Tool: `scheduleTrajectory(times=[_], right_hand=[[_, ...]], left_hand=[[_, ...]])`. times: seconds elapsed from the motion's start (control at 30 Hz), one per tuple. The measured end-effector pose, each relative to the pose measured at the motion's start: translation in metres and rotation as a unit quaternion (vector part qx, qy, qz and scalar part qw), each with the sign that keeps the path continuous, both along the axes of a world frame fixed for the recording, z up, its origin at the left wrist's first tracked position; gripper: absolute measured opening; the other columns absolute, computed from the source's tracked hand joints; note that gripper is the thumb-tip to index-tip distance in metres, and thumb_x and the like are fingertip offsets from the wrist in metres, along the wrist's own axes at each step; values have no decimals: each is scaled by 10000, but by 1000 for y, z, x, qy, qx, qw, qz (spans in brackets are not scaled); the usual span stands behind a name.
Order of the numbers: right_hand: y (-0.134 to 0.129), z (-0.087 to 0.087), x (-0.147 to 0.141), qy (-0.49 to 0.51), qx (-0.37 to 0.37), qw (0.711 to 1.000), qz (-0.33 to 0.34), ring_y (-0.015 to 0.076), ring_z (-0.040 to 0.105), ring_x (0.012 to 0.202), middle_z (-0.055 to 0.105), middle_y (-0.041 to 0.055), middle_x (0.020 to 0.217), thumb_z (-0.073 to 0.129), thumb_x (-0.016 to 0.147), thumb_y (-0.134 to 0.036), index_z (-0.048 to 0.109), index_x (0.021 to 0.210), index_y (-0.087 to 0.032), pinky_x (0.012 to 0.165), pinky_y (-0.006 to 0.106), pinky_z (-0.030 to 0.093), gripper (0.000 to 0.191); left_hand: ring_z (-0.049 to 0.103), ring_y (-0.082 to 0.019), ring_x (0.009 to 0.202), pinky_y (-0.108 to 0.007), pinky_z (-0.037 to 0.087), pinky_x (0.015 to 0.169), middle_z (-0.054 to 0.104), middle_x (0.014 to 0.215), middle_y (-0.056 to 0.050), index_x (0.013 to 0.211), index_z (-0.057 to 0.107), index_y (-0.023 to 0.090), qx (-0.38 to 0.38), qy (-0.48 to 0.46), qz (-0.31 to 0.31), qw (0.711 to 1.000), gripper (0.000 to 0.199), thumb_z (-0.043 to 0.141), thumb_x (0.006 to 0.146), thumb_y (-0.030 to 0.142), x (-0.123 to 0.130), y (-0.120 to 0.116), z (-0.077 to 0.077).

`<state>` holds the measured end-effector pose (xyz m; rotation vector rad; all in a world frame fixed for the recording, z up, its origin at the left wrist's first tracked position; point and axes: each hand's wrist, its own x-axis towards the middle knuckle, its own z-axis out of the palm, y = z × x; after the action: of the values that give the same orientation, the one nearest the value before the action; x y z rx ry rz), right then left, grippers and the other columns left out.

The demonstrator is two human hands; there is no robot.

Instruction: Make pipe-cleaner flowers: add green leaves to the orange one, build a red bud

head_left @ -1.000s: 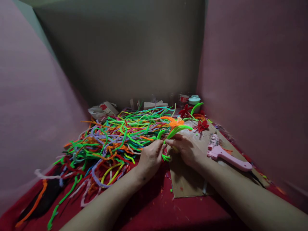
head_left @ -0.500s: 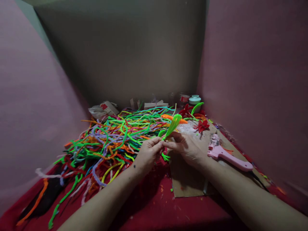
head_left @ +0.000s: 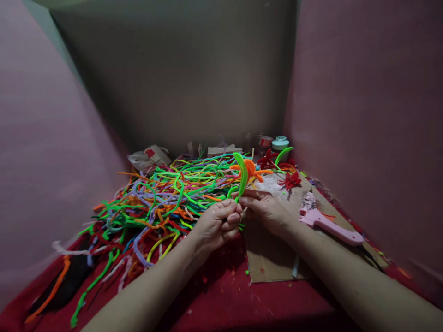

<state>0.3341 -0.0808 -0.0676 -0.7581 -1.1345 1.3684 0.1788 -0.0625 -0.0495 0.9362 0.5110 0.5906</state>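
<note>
My left hand (head_left: 223, 219) is closed, its thumb and fingers pinching the base of a bright green pipe-cleaner leaf (head_left: 242, 173). The leaf stands upright, with its tip curving to the left. From the other side, my right hand (head_left: 265, 207) pinches at the same base, fingertips almost meeting the left ones. Just behind the leaf shows an orange pipe-cleaner flower (head_left: 251, 169); my fingers and the leaf hide where its stem runs. A smaller green curl (head_left: 232, 191) pokes out above my left hand.
A tangled heap of coloured pipe cleaners (head_left: 155, 198) covers the left and back. To the right, a pink hot glue gun (head_left: 332, 226) lies on a cardboard sheet (head_left: 273, 265). Red pipe-cleaner flowers (head_left: 290, 181) and a pale green-lidded jar (head_left: 280, 144) are farther back.
The green leaf has turned from leaning right, broad side showing, to upright and curving left. The orange flower behind it has turned too, now showing its petals. My left fingers have curled more.
</note>
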Motion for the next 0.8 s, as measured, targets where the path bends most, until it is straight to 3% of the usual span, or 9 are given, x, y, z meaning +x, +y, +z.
scheduleTrajectory(times=[0.17, 0.27, 0.33, 0.43, 0.53, 0.67, 0.8], right_hand=[[-2, 2, -3, 18, 3, 1000, -3, 131, 536, 672, 660, 20, 747, 670, 719, -275, 719, 831, -195, 701, 288, 410, 147], [-3, 4, -5, 11, 0, 999, -46, 134, 534, 653, 647, 11, 696, 682, 697, -288, 720, 797, -189, 672, 287, 411, 147], [-5, 6, -7, 4, -1, 997, -77, 143, 544, 657, 636, 6, 656, 694, 683, -305, 721, 763, -184, 682, 295, 418, 147], [-7, 9, -9, 9, 13, 996, -87, 173, 585, 749, 672, 24, 732, 690, 688, -330, 726, 785, -185, 755, 324, 434, 177], [-9, 9, -11, 7, 22, 997, -77, 198, 609, 822, 699, 38, 814, 670, 711, -348, 728, 837, -199, 778, 339, 445, 204], [-11, 10, -11, -33, 52, 995, -73, 206, 614, 858, 704, 43, 846, 628, 753, -356, 732, 850, -207, 834, 355, 441, 206], [-13, 13, -12, -71, 29, 991, -112, 214, 608, 866, 697, 57, 876, 624, 745, -317, 726, 839, -198, 826, 370, 446, 183]], left_hand=[[117, -12, 368, -143, 170, 344, 344, 512, 91, 767, 540, 141, 27, 23, -6, 999, 175, 581, 807, 306, 0, 1, 2], [181, -26, 381, -164, 167, 371, 369, 521, 74, 722, 529, 149, 140, 98, 47, 984, 249, 532, 833, 371, 3, -2, 4], [259, -45, 415, -180, 205, 407, 392, 531, 58, 683, 523, 155, 265, 175, 114, 941, 281, 505, 845, 384, 4, -5, 4], [412, -90, 545, -208, 326, 542, 491, 616, 23, 714, 553, 172, 460, 269, 188, 825, 208, 512, 841, 332, 5, -8, -1], [469, -118, 624, -229, 345, 623, 544, 686, -2, 740, 549, 189, 579, 315, 203, 724, 148, 486, 852, 262, 3, -7, -7], [427, -121, 570, -236, 309, 580, 487, 636, 3, 718, 510, 195, 645, 353, 202, 647, 178, 423, 872, 214, -1, -2, -15], [418, -134, 587, -247, 290, 573, 484, 665, -9, 749, 518, 192, 676, 378, 182, 606, 158, 403, 851, 156, -3, 3, -20]])
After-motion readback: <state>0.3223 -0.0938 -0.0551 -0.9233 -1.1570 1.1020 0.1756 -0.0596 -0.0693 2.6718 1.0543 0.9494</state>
